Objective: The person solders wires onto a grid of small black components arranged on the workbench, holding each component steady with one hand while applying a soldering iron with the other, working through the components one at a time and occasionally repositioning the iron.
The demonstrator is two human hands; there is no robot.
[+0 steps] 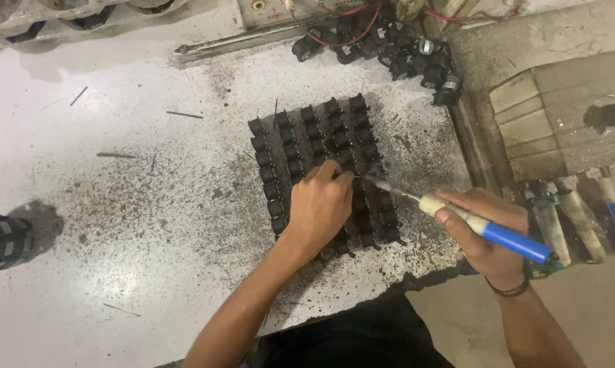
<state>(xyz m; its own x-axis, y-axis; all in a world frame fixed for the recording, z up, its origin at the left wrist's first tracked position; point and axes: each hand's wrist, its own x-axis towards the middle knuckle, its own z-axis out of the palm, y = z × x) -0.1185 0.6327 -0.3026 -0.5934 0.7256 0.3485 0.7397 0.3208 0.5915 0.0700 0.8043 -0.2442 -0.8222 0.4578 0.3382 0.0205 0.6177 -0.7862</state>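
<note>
Soldering iron (481,228) (right hand (488,232) gripping) tips beside left hand (321,208).

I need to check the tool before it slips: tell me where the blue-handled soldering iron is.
In the head view, the blue-handled soldering iron sits in the right hand at right of centre, its tip at the grid of black parts beside the left hand.

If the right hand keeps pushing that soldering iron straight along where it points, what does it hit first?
Probably the left hand's fingertips, pinching something thin just beyond the iron's tip; the black parts lie underneath, though depth is unclear.
</note>
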